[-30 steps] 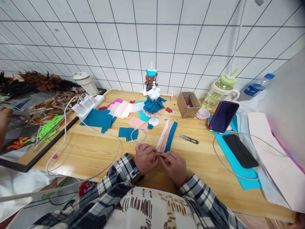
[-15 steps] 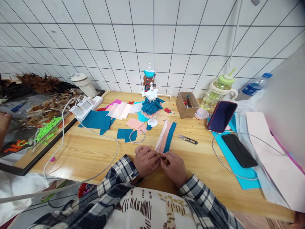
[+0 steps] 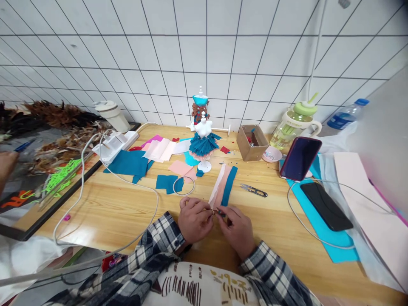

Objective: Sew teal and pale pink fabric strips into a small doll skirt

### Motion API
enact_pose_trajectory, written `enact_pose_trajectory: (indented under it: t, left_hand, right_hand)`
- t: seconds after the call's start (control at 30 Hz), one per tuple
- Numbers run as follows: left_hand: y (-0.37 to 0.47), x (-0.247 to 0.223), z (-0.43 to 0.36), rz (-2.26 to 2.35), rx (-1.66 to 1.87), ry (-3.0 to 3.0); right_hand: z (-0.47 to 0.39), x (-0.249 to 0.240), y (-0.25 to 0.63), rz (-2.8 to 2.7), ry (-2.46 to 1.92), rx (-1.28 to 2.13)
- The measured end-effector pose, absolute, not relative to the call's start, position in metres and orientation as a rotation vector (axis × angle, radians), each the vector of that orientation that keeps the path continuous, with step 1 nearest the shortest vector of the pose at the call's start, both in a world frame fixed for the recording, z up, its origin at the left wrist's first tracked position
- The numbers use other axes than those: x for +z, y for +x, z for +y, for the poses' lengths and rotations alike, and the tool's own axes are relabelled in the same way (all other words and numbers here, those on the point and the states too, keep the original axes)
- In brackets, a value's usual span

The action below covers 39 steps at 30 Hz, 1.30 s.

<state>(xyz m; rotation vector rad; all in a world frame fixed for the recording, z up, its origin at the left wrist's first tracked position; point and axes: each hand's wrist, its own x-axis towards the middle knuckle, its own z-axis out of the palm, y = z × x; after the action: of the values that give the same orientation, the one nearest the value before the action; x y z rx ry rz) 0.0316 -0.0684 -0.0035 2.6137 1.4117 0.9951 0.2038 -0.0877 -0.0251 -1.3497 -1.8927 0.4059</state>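
My left hand (image 3: 195,219) and my right hand (image 3: 236,229) meet near the front of the wooden table, fingertips pinched close together. What they hold is too small to make out; something small and dark shows at the right fingertips. Just beyond the fingers lie a pale pink strip (image 3: 216,185), a peach strip (image 3: 222,187) and a teal strip (image 3: 229,185), side by side. Thread snips (image 3: 254,190) rest to the right of the strips. Left of them is a thin white ring (image 3: 174,188), partly over a teal piece (image 3: 163,182).
Behind stands a small white dress form (image 3: 204,128) with a ruffled teal skirt (image 3: 204,144), another form (image 3: 200,102) behind it. A cardboard box (image 3: 255,151), phones (image 3: 301,159) and a drink bottle (image 3: 287,131) are right. A white cable (image 3: 157,199) crosses the left, where another person's hand (image 3: 7,165) shows.
My right hand has shifted slightly right and down, its fingertips a little apart from my left hand's. The whole view has moved slightly. The strips and snips look unmoved on the table.
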Motion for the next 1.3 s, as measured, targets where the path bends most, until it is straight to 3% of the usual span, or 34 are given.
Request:
enact_pose_trajectory:
  t: [0.3,0.6,1.0,1.3]
  left_hand:
    - [0.034,-0.002,-0.067,1.409,0.983,2.582]
    - [0.032,-0.005,-0.066,1.353,0.989,2.522]
    - [0.032,-0.004,-0.06,1.217,1.089,2.432]
    - [0.023,-0.005,-0.059,0.627,1.189,2.444]
  right_hand:
    - [-0.091,-0.026,0.199,-1.907,-1.351,0.419]
    - [-0.083,-0.022,0.196,-1.635,-1.383,0.843]
    - [-0.08,-0.024,0.198,-1.483,-1.429,0.982]
    - [-0.075,-0.012,0.207,-1.541,-1.505,0.817]
